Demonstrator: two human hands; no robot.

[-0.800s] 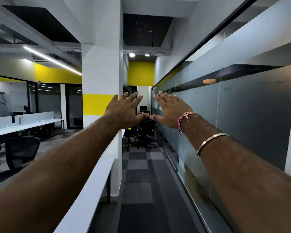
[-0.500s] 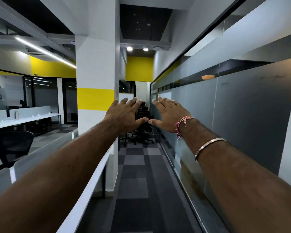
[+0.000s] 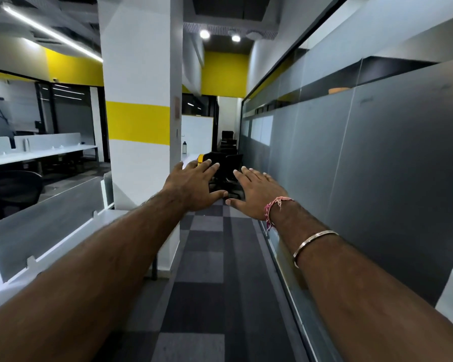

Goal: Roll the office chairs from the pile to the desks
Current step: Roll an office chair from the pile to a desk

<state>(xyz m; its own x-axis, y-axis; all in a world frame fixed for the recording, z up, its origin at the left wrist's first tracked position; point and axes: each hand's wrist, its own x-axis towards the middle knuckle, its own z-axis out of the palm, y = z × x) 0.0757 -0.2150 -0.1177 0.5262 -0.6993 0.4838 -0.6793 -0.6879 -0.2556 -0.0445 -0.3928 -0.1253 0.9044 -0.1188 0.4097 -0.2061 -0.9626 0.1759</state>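
Black chairs (image 3: 226,168) piled at the corridor's far end, straight ahead of my hands.
Both hands are spread flat and empty, palms down: left hand (image 3: 194,189) and right hand (image 3: 256,190) side by side, thumbs nearly touching, about equally near the pile, well apart from it; table (image 3: 34,154) far left.

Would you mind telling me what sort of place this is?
Most likely an open-plan office: long white desks with divider panels, black office chairs clustered down a carpeted corridor, and frosted glass partition walls along the right.
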